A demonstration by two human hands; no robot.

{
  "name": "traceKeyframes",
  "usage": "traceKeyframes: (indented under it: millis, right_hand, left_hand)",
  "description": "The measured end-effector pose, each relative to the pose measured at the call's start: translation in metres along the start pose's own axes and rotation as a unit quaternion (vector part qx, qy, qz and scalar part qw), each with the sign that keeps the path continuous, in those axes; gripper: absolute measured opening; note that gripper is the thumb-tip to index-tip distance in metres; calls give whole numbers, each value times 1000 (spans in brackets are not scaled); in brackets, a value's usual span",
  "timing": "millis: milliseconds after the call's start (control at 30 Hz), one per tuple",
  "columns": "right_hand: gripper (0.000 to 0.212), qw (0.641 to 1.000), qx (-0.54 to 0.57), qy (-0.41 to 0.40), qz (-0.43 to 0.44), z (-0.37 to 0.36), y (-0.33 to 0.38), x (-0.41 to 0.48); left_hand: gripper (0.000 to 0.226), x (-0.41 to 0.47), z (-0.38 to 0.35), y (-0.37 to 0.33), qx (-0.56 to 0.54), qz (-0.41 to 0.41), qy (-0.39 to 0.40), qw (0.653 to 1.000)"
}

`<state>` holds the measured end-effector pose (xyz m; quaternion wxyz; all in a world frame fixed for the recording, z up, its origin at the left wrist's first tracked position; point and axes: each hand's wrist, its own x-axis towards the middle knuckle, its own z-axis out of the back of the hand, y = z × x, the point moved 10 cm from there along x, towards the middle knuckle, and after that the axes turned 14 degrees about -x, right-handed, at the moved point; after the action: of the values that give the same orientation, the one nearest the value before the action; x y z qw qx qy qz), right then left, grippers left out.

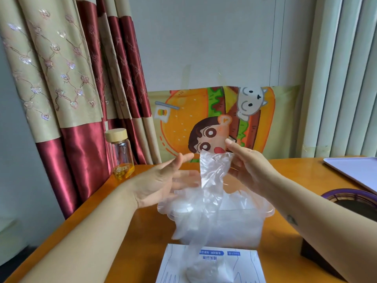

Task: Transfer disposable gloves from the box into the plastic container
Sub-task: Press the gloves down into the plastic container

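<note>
Looking at the glove point(212, 180), where is it right now?

Strung between two places. The right hand point(251, 170) pinches its upper end high above the plastic container point(267, 211). Its lower end trails down past the container's near wall into the opening of the box point(175, 262), which lies on the table point(142, 231) nearest the person.

And the left hand point(161, 184)?

Open, fingers straight, holding nothing. It hovers just beside the glove, over the container's left side. Whether a fingertip touches the film I cannot tell.

So what could go wrong?

I judge the tail to be the main worry. If it is caught on the next glove in the box, a further lift may drag out a clump or tug the light box along the table. The film looks thin and clingy, so on release it may stick to the fingers and lift out with the hand.

Anything else?

The container holds a loose heap of gloves point(240, 199) up near its rim. One more laid on top and not pressed down could slide over the edge. The glass jar point(120, 154) stands well apart to the left, so only a wide sweep of the left arm would topple it.
</note>
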<state>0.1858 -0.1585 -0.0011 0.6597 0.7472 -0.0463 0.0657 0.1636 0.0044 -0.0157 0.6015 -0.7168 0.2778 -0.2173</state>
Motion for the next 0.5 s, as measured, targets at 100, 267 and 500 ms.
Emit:
traceKeyframes:
  millis: [100,267,500]
  right_hand:
    - [38,999,30,27,36,-10,3,3]
    - [53,997,29,48,44,-20,3,5]
    - [33,989,-114,86,24,-28,22,-9]
  left_hand:
    - [84,7,-22,-3,12,-10,32,999]
    - [52,29,-35,6,69,-55,-20,996]
    - [37,43,-11,-20,139,-148,-196,959]
